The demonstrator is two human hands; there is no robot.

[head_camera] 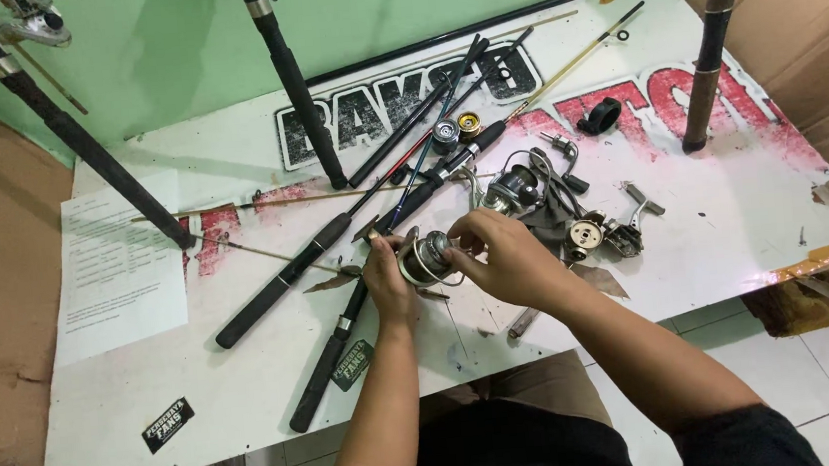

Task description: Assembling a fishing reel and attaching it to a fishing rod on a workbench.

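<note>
A silver fishing reel sits between both my hands just above the white tabletop. My left hand grips its left side from below. My right hand closes over its right side, fingertips on the spool. Beside my right hand lie more reel parts: a metal reel body, a small round spool and a crank handle. Two black-handled fishing rods lie slanted across the table left of my hands.
Three upright rods lean on the table and green wall. A black ring and two small round caps lie further back. A printed paper sheet is at the left. Cardboard flanks both sides.
</note>
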